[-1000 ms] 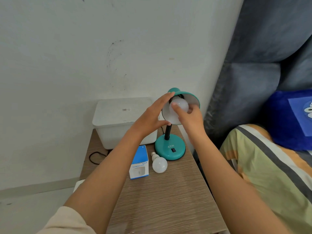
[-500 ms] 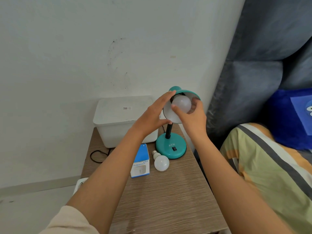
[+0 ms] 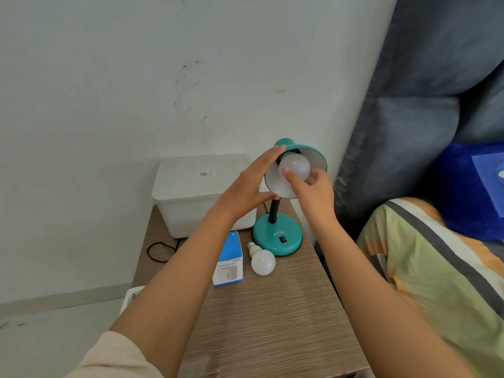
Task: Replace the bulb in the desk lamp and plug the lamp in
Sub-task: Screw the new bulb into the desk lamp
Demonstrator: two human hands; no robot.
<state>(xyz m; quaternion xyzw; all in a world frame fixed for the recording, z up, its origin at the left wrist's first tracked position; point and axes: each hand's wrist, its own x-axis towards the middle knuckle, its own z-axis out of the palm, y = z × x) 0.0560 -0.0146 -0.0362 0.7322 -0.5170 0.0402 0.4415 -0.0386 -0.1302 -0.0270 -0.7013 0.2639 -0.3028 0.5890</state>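
Here, from my remote seat, I see the wooden table (image 3: 272, 309) against the wall, and on it the biggest item, one white plastic bin (image 3: 201, 192) at the back. Next in size is the single desk lamp (image 3: 281, 233), teal, with a round base marked ATN, a black switch, a short black neck and a teal shade whose white inside is tipped toward me. My left hand (image 3: 251, 186) has its fingers spread against the shade's left rim, the thumb under the lower edge, bracing it rather than closing around anything. My right hand (image 3: 313, 192) is closed on the bulb in the shade (image 3: 296, 166), thumb and fingertips pinching its frosted white globe, which sits up inside the shade at the socket; I cannot tell how far it is screwed in. One blue and white box (image 3: 228, 261) printed HUMIDIFIER stands left of the base. I count two bulbs in all: the one in my grip and a loose bulb (image 3: 261, 260) lying on its side on the table, between the box and the lamp base, its metal screw cap pointing toward the back. A black cord (image 3: 158, 252) loops at the table's left edge.
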